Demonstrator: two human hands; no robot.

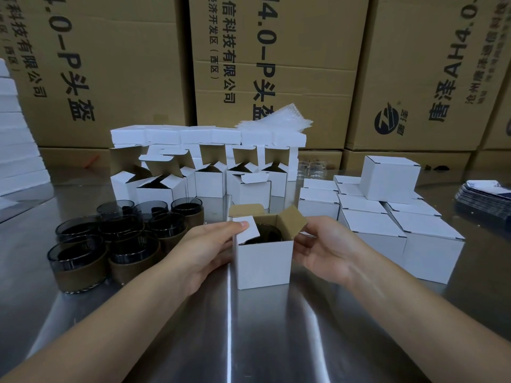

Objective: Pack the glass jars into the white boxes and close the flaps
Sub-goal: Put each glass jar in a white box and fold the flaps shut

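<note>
A small white box (264, 262) stands on the steel table (249, 327) in front of me, with a dark glass jar (266, 234) inside it. My left hand (206, 250) holds the box's left side, and its thumb presses the left side flap down over the jar. My right hand (323, 244) holds the right side of the box below the raised brown right flap. The back flap still stands up. Several dark glass jars with brown sleeves (110, 239) stand grouped to the left.
Open white boxes (204, 178) stand in rows behind, with flat box blanks and bubble wrap (276, 120) on top. Closed white boxes (387, 217) are stacked at the right. Clear glasses (312, 168), printed cards (486, 197) and big brown cartons (276, 64) lie beyond.
</note>
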